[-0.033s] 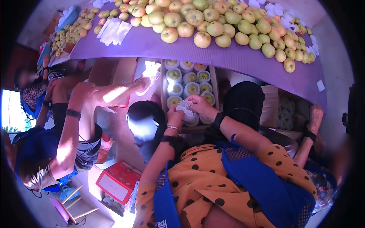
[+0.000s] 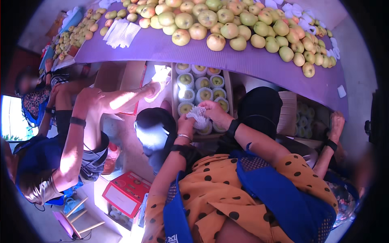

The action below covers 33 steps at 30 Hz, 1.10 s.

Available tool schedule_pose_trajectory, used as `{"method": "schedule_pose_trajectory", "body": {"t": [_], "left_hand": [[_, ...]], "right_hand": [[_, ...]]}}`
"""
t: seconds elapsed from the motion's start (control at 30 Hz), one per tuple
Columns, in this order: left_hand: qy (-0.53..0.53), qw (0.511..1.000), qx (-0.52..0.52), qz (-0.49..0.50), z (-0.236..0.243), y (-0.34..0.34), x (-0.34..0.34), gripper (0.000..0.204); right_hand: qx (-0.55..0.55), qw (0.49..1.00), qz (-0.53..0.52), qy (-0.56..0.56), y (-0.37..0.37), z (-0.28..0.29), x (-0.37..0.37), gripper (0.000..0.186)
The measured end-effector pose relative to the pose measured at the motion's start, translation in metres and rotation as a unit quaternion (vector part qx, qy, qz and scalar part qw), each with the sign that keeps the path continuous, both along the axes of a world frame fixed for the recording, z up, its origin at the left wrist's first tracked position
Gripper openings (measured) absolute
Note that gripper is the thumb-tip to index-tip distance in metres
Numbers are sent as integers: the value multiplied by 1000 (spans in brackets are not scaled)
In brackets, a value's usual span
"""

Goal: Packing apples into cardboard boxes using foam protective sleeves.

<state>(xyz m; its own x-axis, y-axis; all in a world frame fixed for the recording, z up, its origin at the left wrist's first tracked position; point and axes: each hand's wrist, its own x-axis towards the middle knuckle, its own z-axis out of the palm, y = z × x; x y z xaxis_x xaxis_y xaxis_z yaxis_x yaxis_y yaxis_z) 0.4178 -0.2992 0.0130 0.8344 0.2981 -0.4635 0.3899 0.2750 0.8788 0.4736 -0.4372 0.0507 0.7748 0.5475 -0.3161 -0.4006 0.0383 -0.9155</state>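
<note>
My left hand (image 2: 185,126) and my right hand (image 2: 215,113) are closed on a crumpled white foam net sleeve (image 2: 197,117) from either side. Whether an apple is inside it cannot be made out. Both hands are over the near part of an open cardboard box (image 2: 174,91) between my knees, which holds rows of apples (image 2: 205,95) in white foam nets. My forearms rise from the lower edge.
A purple table (image 2: 121,54) bears a heap of loose apples (image 2: 216,41) and foam sleeves (image 2: 121,33). Co-workers (image 2: 75,170) sit at left and right (image 2: 330,158). A red box (image 2: 123,188) and stool (image 2: 67,224) lie lower left; another apple box (image 2: 306,119) is at right.
</note>
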Motion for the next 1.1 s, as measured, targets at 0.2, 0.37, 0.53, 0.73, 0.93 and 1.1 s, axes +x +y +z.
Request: {"method": "schedule_pose_trajectory", "body": {"t": [0.2,0.37,0.53,0.73,0.93,1.1], "left_hand": [[73,952,-289,68,46,-2,4,27],[-137,883,-437,100,46,6,1,22],[-175,843,-508,29,58,7,0,29],[-147,975,-162,-40,42,8,-3,60],[-212,881,399,-139,65,-5,-2,103],[-98,995,-1,-26,33,13,-5,62]], "right_hand": [[239,948,-59,203,-4,3,8,29],[301,921,-62,238,-6,-6,12,26],[342,905,-53,248,-7,-2,6,16],[250,916,-175,261,5,14,8,19],[-73,990,-105,52,6,-24,4,20],[-106,993,-40,16,10,5,-5,22]]}}
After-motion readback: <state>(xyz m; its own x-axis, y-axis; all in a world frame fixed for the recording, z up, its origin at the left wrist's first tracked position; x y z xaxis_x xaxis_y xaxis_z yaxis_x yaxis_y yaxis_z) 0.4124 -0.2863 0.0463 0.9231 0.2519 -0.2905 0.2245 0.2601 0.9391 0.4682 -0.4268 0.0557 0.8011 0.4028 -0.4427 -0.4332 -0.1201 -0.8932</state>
